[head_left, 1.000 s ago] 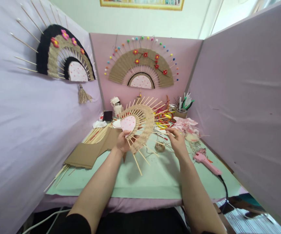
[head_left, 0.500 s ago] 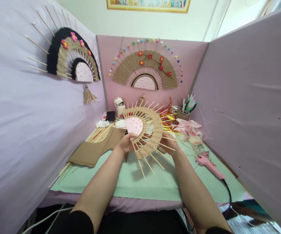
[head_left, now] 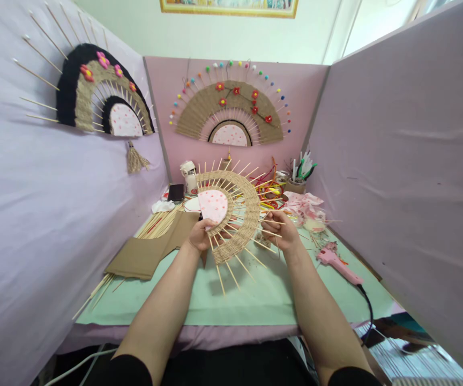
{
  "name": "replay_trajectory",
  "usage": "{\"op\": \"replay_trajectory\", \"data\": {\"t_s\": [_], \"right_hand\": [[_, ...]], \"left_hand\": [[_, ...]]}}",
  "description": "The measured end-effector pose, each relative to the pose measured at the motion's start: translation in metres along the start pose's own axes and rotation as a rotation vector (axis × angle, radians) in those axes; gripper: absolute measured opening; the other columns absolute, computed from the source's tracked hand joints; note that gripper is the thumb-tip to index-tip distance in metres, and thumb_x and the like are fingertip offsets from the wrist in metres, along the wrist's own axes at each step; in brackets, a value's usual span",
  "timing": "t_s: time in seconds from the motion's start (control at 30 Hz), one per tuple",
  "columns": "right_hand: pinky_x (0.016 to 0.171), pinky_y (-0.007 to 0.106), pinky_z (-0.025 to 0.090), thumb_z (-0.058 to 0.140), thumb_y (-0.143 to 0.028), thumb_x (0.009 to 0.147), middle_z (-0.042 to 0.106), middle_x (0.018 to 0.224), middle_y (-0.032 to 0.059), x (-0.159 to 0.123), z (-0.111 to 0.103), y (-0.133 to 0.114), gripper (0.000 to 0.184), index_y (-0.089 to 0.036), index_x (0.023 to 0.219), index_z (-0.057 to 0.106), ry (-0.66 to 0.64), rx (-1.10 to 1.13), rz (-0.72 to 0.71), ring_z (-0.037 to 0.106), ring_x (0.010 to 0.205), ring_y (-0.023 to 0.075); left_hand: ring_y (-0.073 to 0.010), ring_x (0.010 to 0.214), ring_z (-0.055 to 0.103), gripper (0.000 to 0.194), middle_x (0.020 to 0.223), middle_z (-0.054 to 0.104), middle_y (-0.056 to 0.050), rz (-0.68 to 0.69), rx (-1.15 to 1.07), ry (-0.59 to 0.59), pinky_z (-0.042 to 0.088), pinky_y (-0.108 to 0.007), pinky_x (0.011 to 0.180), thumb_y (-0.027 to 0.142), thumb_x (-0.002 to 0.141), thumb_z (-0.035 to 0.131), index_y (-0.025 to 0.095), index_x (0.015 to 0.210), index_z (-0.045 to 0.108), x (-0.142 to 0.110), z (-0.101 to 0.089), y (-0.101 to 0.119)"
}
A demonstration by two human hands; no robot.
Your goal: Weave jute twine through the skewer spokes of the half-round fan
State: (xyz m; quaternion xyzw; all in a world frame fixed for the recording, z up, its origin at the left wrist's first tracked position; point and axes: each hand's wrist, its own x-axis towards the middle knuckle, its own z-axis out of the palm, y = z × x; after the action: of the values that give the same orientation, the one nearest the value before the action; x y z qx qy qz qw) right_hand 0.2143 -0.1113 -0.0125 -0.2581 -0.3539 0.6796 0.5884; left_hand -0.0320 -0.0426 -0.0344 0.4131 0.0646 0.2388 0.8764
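My left hand (head_left: 201, 234) grips a half-round woven fan (head_left: 248, 214) by its flat pink dotted centre (head_left: 214, 206), thumb on top and fingers behind. A tan twine band runs across the fan's thin wooden sticks, which stick out past its outer edge. At the fan's right edge my right hand (head_left: 282, 231) is closed in a pinch among the stick ends. A thin strand of twine seems to run from its fingers and loops below them. Behind the sticks, partly hidden, lies a small ball of twine (head_left: 262, 240) on the green tabletop (head_left: 255, 300).
Cut cardboard (head_left: 135, 258) and a bundle of wooden sticks (head_left: 148, 227) lie left. A pink glue gun (head_left: 339, 266) with a black cord lies right. Farther back are a phone (head_left: 176, 192), a bottle (head_left: 190, 178), coloured pipe cleaners (head_left: 269, 198) and a tool pot (head_left: 295, 186). Finished fans (head_left: 233, 107) hang on the partitions.
My right hand went from right of the fan to behind its edge, then came out in front with fingers pinched. The fan has turned to face me more. The camera view shifted slightly.
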Motion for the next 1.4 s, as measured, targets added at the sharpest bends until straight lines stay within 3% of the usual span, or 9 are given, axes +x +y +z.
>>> {"op": "replay_trajectory", "data": {"t_s": [0.4,0.73,0.9,1.13,1.3,1.4], "right_hand": [[0.037,0.018,0.015,0.053,-0.033,0.074,0.011,0.046,-0.0101,-0.004,0.004,-0.004,0.018,-0.021,0.065,0.044,0.071,-0.043,-0.214,0.013,0.038,0.0068],[0.037,0.016,0.016,0.055,-0.032,0.076,0.015,0.044,-0.0096,-0.002,0.0,-0.005,0.018,-0.02,0.065,0.047,0.134,-0.12,-0.364,0.013,0.039,0.0067],[0.036,0.016,0.016,0.054,-0.034,0.075,0.016,0.043,-0.0099,0.001,-0.002,-0.002,0.019,-0.02,0.065,0.047,0.158,-0.142,-0.327,0.013,0.039,0.0064],[0.036,0.018,0.013,0.063,-0.035,0.071,0.02,0.045,-0.0108,0.008,-0.002,0.01,0.027,-0.019,0.062,0.043,0.1,-0.21,-0.114,0.014,0.038,0.0044],[0.036,0.019,0.012,0.068,-0.036,0.067,0.02,0.045,-0.0114,0.01,0.002,0.015,0.032,-0.02,0.061,0.041,0.248,-0.211,-0.321,0.013,0.038,0.0042],[0.036,0.018,0.014,0.068,-0.035,0.068,0.019,0.046,-0.0114,0.011,0.003,0.015,0.03,-0.02,0.063,0.042,0.243,-0.17,-0.376,0.014,0.038,0.0043]], "left_hand": [[-0.0226,0.07,0.067,0.051,0.093,0.068,-0.016,0.059,-0.074,0.09,0.05,-0.032,0.061,0.02,0.068,0.045,0.004,0.116,0.055,-0.004,-0.006,0.007],[-0.0236,0.071,0.066,0.05,0.093,0.068,-0.017,0.033,-0.026,0.135,0.049,-0.034,0.065,0.02,0.068,0.045,0.004,0.113,0.057,-0.005,-0.014,0.009],[-0.0275,0.077,0.066,0.05,0.091,0.068,-0.017,0.011,-0.024,0.075,0.049,-0.039,0.069,0.023,0.068,0.044,0.006,0.114,0.057,-0.008,-0.013,0.009],[-0.0291,0.078,0.066,0.055,0.089,0.068,-0.017,-0.036,0.017,0.008,0.048,-0.037,0.064,0.025,0.066,0.047,0.006,0.118,0.054,-0.008,-0.004,0.007],[-0.0317,0.082,0.065,0.055,0.088,0.068,-0.018,-0.137,0.046,-0.001,0.048,-0.039,0.066,0.028,0.067,0.046,0.004,0.115,0.057,-0.006,0.0,0.006],[-0.0326,0.082,0.064,0.053,0.087,0.068,-0.019,-0.165,0.038,0.01,0.047,-0.039,0.068,0.033,0.068,0.046,0.003,0.11,0.06,-0.006,-0.006,0.005]]}}
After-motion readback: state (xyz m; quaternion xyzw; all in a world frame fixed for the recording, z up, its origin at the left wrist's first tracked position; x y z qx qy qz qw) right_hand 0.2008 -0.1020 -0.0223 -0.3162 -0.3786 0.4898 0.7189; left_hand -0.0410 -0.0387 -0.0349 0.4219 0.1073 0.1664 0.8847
